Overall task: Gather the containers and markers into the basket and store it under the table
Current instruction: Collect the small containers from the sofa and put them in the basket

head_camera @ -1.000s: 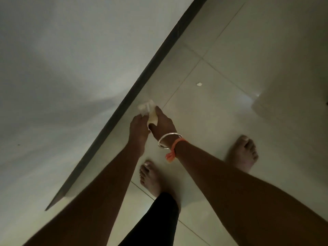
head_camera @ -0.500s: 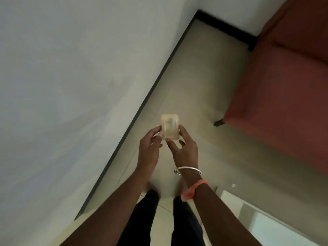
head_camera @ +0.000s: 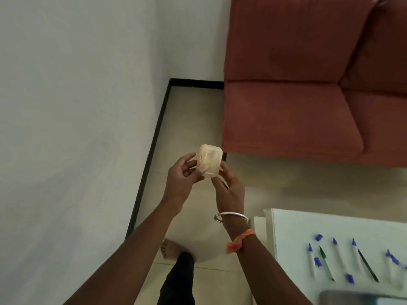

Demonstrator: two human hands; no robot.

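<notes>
Closest to me, a black trouser leg [head_camera: 180, 280] and one bare foot [head_camera: 170, 249] stand on the beige tiled floor [head_camera: 187, 119]. To the person's right is a white table [head_camera: 286, 227] with thin markers [head_camera: 324, 259] scattered on it. I count about six, mostly white with blue ends, one green and one black. A few loose blue caps [head_camera: 318, 237] lie among them, but the blur keeps me from an exact count.

Both bare arms reach forward. The right wrist wears one silver bangle [head_camera: 231, 216] and one orange thread [head_camera: 241, 241].

Between the two hands is one small, translucent, pale-yellow plastic container [head_camera: 209, 160] with rounded corners. It is closed, with something pale and unclear inside. It is held in the air over the floor, left of the table. The left hand [head_camera: 181, 179] curls its fingers against the container's left side, with the thumb tip on the near face. The right hand [head_camera: 230, 190] grips the right side and lower edge with bent fingers. The container rises above both sets of fingertips.

Beyond that, a black skirting strip [head_camera: 152, 146] runs along the white wall [head_camera: 77, 106] on the left. A rust-red cushioned sofa [head_camera: 308, 106] fills the far right.
</notes>
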